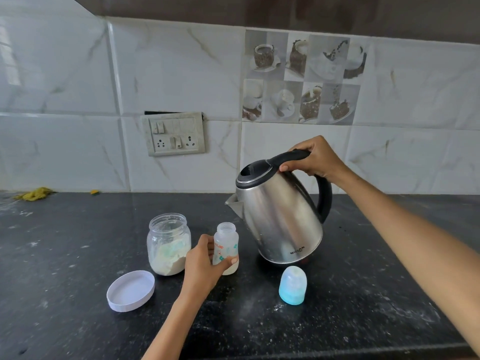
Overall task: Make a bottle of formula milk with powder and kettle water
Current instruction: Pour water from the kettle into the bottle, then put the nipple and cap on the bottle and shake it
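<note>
A small clear baby bottle (pixel 226 241) with no cap stands upright on the black counter (pixel 78 255). My left hand (pixel 201 265) grips its lower half. My right hand (pixel 313 159) holds the black handle of a steel kettle (pixel 279 216). The kettle is lifted and tilted left, its spout just above and right of the bottle's mouth. No water is visibly flowing. An open clear jar (pixel 168 244) partly filled with white powder stands left of the bottle.
The jar's white lid (pixel 131 291) lies upside down at front left. The bottle's blue cap (pixel 292 285) stands in front of the kettle. A switch and socket plate (pixel 174 133) is on the tiled wall. Yellow scraps (pixel 35 194) lie at far left.
</note>
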A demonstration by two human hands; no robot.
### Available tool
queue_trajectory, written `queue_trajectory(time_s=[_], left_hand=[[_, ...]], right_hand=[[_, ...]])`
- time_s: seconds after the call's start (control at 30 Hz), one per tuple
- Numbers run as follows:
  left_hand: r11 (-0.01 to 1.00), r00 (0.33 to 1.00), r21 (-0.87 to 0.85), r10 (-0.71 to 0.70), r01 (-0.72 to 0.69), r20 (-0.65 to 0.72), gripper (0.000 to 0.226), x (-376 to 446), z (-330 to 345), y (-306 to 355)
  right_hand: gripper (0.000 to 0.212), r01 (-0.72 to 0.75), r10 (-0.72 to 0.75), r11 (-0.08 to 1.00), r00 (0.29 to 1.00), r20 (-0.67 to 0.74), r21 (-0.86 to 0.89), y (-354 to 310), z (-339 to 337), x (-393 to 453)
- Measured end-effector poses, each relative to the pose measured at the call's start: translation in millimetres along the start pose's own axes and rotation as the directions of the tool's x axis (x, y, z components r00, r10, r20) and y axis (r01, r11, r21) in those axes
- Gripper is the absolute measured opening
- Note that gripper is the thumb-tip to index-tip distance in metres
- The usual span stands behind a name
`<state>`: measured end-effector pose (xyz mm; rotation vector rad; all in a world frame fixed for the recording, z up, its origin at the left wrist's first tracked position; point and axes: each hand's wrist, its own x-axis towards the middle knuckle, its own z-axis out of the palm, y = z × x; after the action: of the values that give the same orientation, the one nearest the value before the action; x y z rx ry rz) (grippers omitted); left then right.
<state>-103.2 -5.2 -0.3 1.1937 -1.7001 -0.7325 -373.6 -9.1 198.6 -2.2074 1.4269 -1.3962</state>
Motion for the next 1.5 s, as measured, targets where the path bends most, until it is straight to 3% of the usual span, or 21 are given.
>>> queue_trajectory(time_s=[0.23, 0.37, 0.57, 0.73, 0.8, 0.9, 1.0, 1.1, 1.2, 1.5], left_hand=[[1.0, 1.0, 0.004, 0.015, -0.015, -0.003, 0.051, -0.1, 1.1, -2.3], [1.0, 1.0, 0.002, 0.021, -0.021, -0.001, 0.051, 0.6, 1.3, -4.4], [1.0, 1.0, 0.009, 0.023, -0.023, -0.005, 0.052, 0.8, 1.9, -4.8], [0.999, 1.0, 0.049, 0.008, -0.007, -0.019, 0.053, -1.0, -0.7, 1.9], [0.997, 0.999, 0.073, 0.016, -0.014, -0.032, 0.054, -2.6, -1.9, 2.8], [0.996, 0.999, 0.09, 0.019, -0.017, -0.032, 0.055, -8.7, -4.3, 3.7], [0.997, 1.0, 0.073, 0.014, -0.012, -0.026, 0.055, -19.1, -10.3, 5.4], [0.997, 0.999, 0.067, 0.026, -0.023, -0.04, 0.054, -31.3, -16.6, 4.4], [0.997, 0.998, 0.069, 0.032, -0.028, -0.054, 0.055, -40.4, -20.0, 4.5], [0.995, 0.993, 0.092, 0.045, -0.035, -0.108, 0.061, -42.6, -16.5, -1.9]], right_hand=[[0.057, -0.057, 0.094, 0.981, 0.975, -0.203, 0.184, 30.3, 19.3, -20.4], [0.037, -0.104, 0.18, 0.957, 0.945, -0.274, 0.269, 42.0, 28.4, -34.7], [0.031, -0.146, 0.267, 0.931, 0.898, -0.35, 0.336, 56.8, 33.4, -54.8], [0.027, -0.177, 0.248, 0.957, 0.909, -0.334, 0.228, 48.8, 33.9, -62.8], [0.027, -0.215, 0.235, 0.972, 0.901, -0.365, 0.095, 50.3, 38.9, -72.2], [0.045, -0.159, 0.043, 0.969, 0.86, -0.509, -0.188, 52.3, 54.8, -95.5], [0.04, -0.048, -0.152, 0.951, 0.787, -0.598, -0.305, 36.2, 75.0, -124.7], [0.02, 0.0, -0.145, 0.956, 0.871, -0.469, -0.295, 13.0, 92.8, -154.2], [0.026, -0.06, -0.02, 0.966, 0.951, -0.307, -0.25, -5.0, 106.0, -180.8], [0.029, -0.242, 0.144, 0.859, 0.96, -0.241, -0.451, -15.4, 126.9, -216.8]])
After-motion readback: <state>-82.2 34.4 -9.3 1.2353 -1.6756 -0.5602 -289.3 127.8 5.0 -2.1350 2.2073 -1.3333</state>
